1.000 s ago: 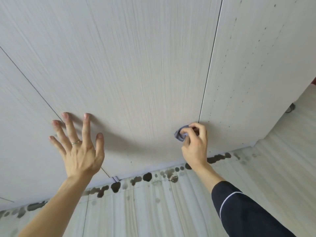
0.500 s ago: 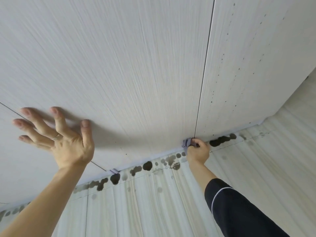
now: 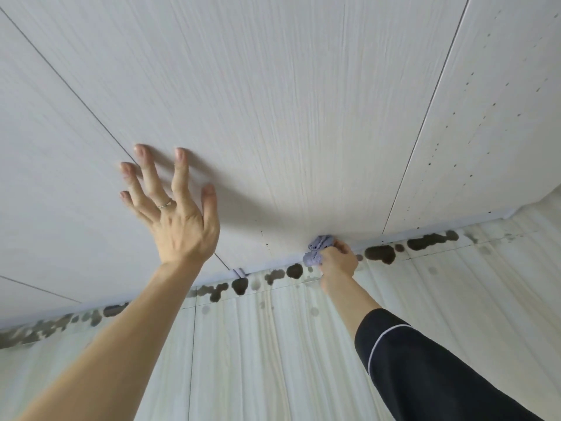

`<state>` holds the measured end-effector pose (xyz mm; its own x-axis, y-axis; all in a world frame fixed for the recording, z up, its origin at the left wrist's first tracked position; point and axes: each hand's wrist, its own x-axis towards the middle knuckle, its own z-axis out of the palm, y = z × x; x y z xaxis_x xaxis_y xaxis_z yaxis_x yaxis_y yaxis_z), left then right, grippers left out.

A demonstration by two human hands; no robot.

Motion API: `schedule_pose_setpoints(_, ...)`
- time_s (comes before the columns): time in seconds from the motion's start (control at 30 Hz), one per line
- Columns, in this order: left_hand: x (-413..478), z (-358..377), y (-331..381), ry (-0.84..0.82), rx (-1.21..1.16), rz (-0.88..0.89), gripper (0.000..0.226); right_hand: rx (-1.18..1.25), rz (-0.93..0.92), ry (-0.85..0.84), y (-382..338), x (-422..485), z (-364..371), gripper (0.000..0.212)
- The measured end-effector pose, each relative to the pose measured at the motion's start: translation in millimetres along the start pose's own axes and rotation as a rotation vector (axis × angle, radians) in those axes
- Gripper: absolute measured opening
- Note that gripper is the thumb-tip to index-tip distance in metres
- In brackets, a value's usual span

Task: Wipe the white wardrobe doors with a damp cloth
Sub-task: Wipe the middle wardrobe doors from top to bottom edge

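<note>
White wood-grain wardrobe doors (image 3: 288, 117) fill the upper part of the view, split by thin dark seams. My right hand (image 3: 338, 261) grips a small bunched lavender cloth (image 3: 317, 250) and holds it against the bottom edge of the middle door, left of the right seam. My left hand (image 3: 173, 208) is spread with straight fingers, a ring on one finger, its fingertips on the middle door next to the left seam. Small dark specks dot the right door (image 3: 485, 117).
A pale striped floor (image 3: 273, 344) runs below the doors. Dark wet blotches (image 3: 379, 253) line the floor along the wardrobe base. A small lavender scrap (image 3: 238, 271) lies at the foot of the left seam.
My right hand has carried the cloth down the door to its bottom edge and then leftward along it. My left hand has shifted on the door, fingers still spread.
</note>
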<state>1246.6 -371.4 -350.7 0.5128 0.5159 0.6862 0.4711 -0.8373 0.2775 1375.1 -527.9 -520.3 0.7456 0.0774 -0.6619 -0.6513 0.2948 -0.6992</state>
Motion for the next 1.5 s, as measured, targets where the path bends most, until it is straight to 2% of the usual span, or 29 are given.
schedule_pose_setpoints(0.17, -11, -27, -47, 0.005, 0.04, 0.036, 0.064, 0.097, 0.116, -0.054, 23, -37, 22, 0.041)
schedule_pose_setpoints(0.37, -30, -43, -95, -0.092, 0.142, 0.019, 0.072, 0.129, 0.227, -0.082, 54, -62, 49, 0.039)
schedule_pose_setpoints(0.5, -35, -42, -103, -0.153, 0.189, 0.046, 0.085, 0.128, 0.209, -0.13, 56, -85, 71, 0.033)
schedule_pose_setpoints(0.57, -35, -45, -105, -0.159, 0.201, 0.044, 0.094, 0.15, 0.144, -0.14, 51, -97, 80, 0.031)
schedule_pose_setpoints(0.63, -34, -46, -107, -0.177, 0.219, 0.049, 0.101, 0.127, 0.015, -0.137, 41, -107, 86, 0.025)
schedule_pose_setpoints(0.73, -34, -51, -108, -0.235, 0.247, 0.05, 0.11, -0.031, -0.319, -0.131, 23, -122, 90, 0.029)
schedule_pose_setpoints(0.87, -37, -53, -111, -0.263, 0.262, 0.057, 0.111, -0.245, -0.95, -0.176, -11, -154, 92, 0.036)
schedule_pose_setpoints(0.93, -37, -55, -115, -0.242, 0.266, 0.065, 0.108, -0.34, -1.243, -0.203, -30, -166, 103, 0.03)
schedule_pose_setpoints(1.03, -39, -57, -123, -0.217, 0.28, 0.06, 0.106, -0.392, -1.533, -0.301, -54, -184, 129, 0.018)
schedule_pose_setpoints(1.13, -43, -55, -129, -0.212, 0.298, 0.058, 0.106, -0.496, -1.79, -0.336, -60, -194, 151, 0.021)
schedule_pose_setpoints(1.27, -43, -51, -133, -0.205, 0.315, 0.072, 0.108, -0.728, -2.061, -0.324, -41, -187, 158, 0.027)
schedule_pose_setpoints(1.33, -43, -48, -137, -0.201, 0.319, 0.093, 0.107, -0.843, -2.137, -0.325, -23, -176, 155, 0.03)
schedule_pose_setpoints(1.5, -43, -44, -150, -0.164, 0.331, 0.154, 0.103, -1.043, -2.068, -0.361, 28, -141, 133, 0.035)
